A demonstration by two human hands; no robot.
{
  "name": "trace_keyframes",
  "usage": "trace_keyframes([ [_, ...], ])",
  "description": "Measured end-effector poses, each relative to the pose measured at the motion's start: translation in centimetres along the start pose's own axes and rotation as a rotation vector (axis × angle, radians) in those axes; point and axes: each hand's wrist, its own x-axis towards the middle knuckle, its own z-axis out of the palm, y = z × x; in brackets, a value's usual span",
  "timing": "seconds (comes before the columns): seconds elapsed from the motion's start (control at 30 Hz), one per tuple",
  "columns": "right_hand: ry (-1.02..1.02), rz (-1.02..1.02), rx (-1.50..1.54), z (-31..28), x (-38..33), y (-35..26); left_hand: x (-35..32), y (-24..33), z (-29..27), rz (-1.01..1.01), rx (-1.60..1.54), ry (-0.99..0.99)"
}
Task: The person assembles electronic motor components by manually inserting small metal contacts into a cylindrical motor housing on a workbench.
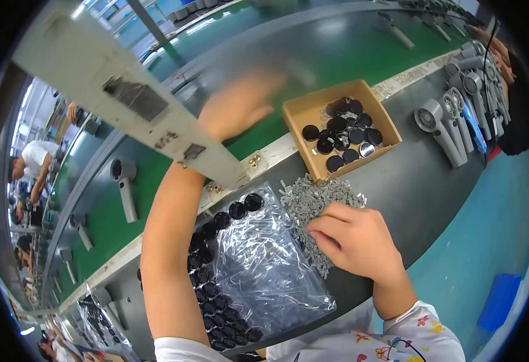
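My right hand [352, 238] rests on a heap of small grey plastic pieces [312, 202] on the grey workbench, fingers curled and pinching among them. My left hand [237, 108] is stretched out over the green conveyor belt [336, 51], blurred by motion, fingers apart; I see nothing in it. Between my arms lies a clear plastic bag [264, 259] with rows of round black discs [216, 265] along its left side. A cardboard box [303, 117] holding several black discs stands just beyond the grey heap.
Grey hair-dryer bodies [442, 123] stand in a row at the right of the bench, others [124, 184] lie on the belt at left. A pale beam [119, 90] crosses overhead. Other people work along the line at left and at the far right. A blue bin [499, 298] sits on the floor.
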Motion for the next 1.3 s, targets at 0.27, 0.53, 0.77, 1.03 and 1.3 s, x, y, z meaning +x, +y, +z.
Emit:
trace_keyframes([
  [0.27,0.053,-0.058,0.061,0.7,0.8,-0.2,2.6,-1.7,3.0,0.062,0.107,0.048],
  [0.53,0.105,-0.093,0.095,0.9,1.5,0.0,4.3,-2.5,3.2,0.091,0.061,-0.005],
  [0.77,0.192,-0.078,0.23,0.2,0.3,-0.8,3.2,-0.8,0.3,0.045,-0.107,0.0],
  [1.03,0.138,-0.094,0.424,0.6,0.3,-1.3,-4.7,-2.9,0.3,-0.307,-0.299,0.21],
  [1.3,0.033,0.024,0.667,0.8,-0.5,-1.7,-21.7,5.3,-11.9,-0.405,-0.469,0.744],
])
